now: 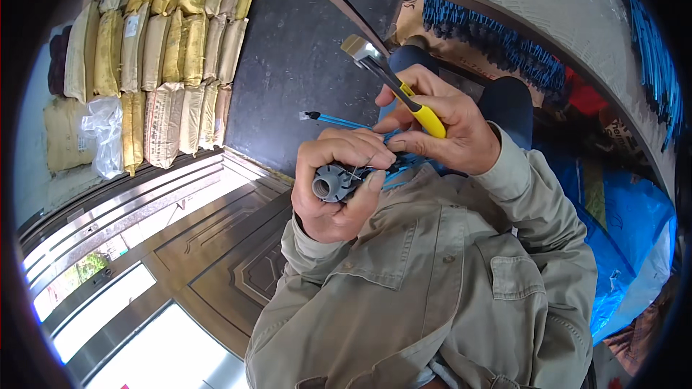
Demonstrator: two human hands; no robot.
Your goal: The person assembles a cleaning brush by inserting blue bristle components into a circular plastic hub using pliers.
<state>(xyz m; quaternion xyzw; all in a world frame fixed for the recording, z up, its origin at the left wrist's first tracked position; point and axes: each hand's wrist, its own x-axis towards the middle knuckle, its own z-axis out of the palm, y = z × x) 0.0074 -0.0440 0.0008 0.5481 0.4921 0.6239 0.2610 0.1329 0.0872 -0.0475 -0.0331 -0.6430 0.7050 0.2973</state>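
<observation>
Now the left hand (335, 191) holds a grey plastic fitting (338, 182), and up to its right the right hand (454, 124) holds a yellow-handled tool (425, 115) slanting up and left.

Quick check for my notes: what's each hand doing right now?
Left hand: closed around a grey finned piece with a round opening.
Right hand: closed, holding a yellow-handled tool.
</observation>
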